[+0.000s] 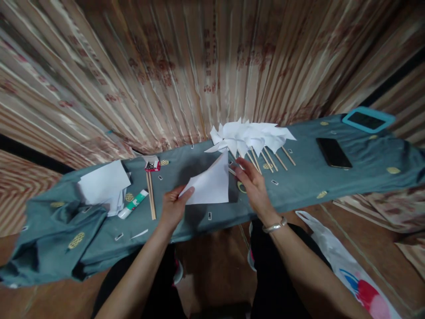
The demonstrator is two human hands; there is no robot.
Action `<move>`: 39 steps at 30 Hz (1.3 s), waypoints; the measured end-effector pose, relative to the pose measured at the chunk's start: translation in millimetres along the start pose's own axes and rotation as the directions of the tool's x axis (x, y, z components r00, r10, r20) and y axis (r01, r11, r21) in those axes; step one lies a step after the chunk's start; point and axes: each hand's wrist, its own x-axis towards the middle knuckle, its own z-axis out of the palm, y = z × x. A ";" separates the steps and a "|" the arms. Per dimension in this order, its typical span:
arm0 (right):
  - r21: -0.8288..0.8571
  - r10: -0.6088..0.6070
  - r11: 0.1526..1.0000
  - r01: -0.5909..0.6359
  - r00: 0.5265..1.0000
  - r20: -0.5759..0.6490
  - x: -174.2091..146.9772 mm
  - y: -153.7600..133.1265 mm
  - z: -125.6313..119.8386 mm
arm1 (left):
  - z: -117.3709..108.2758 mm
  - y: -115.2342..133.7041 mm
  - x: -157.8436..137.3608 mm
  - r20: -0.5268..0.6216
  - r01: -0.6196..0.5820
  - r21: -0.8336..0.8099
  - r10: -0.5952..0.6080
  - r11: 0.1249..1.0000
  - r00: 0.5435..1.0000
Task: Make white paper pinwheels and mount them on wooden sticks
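Observation:
Between the thumb and fingers of my left hand (175, 206) is the lower left corner of a white sheet of paper (210, 184), raised at a slant over the cloth. My right hand (250, 181), with a silver bracelet at the wrist, hovers just right of the sheet. Its fingers are apart and I see nothing held in them. Just beyond lie several white paper pinwheels (249, 135), overlapping in a row, their wooden sticks (268, 158) pointing toward me.
On the green cloth (299, 181), to the left, are white paper sheets (104, 181), a green-and-white tube (133, 204), loose wooden sticks (151, 195) and a small red box (152, 165) of metal bits. A black phone (334, 153) and a blue-framed device (368, 119) lie right. A plastic bag (335, 248) is below.

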 end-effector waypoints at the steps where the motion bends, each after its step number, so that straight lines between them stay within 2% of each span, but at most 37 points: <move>1: 0.003 0.043 0.999 -0.043 0.998 0.056 -0.1 0.9 5.2 | 0.1 -0.8 5.0 -0.011 -0.018 -0.009 0.018 1.000 1.000; 4: -0.043 0.166 0.986 -0.161 0.965 0.202 -2.7 4.8 23.7 | -2.4 -3.4 13.3 -0.013 -0.023 -0.032 0.023 0.999 1.000; 9: -0.124 0.214 0.973 -0.197 0.967 0.139 -4.4 20.4 47.0 | -15.3 -3.1 15.1 0.035 0.006 -0.016 -0.005 1.000 0.999; 14: -0.288 0.163 0.952 -0.101 0.966 0.201 -5.7 32.1 53.3 | -28.4 -1.2 20.5 0.023 0.027 0.029 -0.028 0.999 0.999; 17: -0.441 0.061 0.895 0.062 0.964 0.260 0.2 27.7 40.3 | -36.1 -1.6 25.3 -0.052 0.006 0.062 -0.002 0.998 0.999; 18: -0.523 0.011 0.841 0.137 0.962 0.271 3.7 24.9 31.4 | -39.0 -1.5 27.1 -0.087 -0.012 0.078 0.019 0.997 0.996; 19: -0.644 -0.049 0.737 0.206 0.966 0.252 7.2 22.0 20.7 | -42.2 -1.2 29.0 -0.124 -0.030 0.099 0.042 0.995 0.991; 20: -0.779 -0.074 0.580 0.239 0.967 0.242 10.3 19.3 8.7 | -45.3 -0.9 30.9 -0.162 -0.048 0.123 0.068 0.991 0.984; 22: -0.963 -0.042 0.158 0.218 0.976 0.214 14.0 16.0 -16.0 | -50.5 -0.5 34.5 -0.217 -0.074 0.155 0.107 0.985 0.970; 23: -0.976 -0.027 0.092 0.196 0.980 0.195 14.3 15.6 -27.1 | -52.2 -0.3 35.9 -0.234 -0.084 0.161 0.121 0.983 0.965; 24: -0.979 -0.015 0.062 0.194 0.981 0.193 13.8 16.0 -36.5 | -53.0 -0.2 37.0 -0.242 -0.094 0.162 0.132 0.982 0.961; 27: -0.974 0.005 -0.001 0.225 0.974 0.225 9.5 19.4 -53.5 | -50.7 1.3 37.8 -0.238 -0.131 0.149 0.164 0.980 0.957; 30: -0.959 0.005 -0.051 0.278 0.961 0.278 4.5 22.6 -56.8 | -43.7 4.3 37.3 -0.223 -0.149 0.096 0.167 0.984 0.960; 35: -0.933 0.036 -0.005 0.359 0.933 0.358 -10.3 22.7 -44.7 | -33.8 8.2 40.5 -0.221 -0.132 -0.005 0.128 0.991 0.967; 39: -0.907 0.016 0.000 0.422 0.907 0.422 -20.2 20.4 -31.5 | -28.7 9.7 46.4 -0.255 -0.161 -0.031 0.148 0.986 0.955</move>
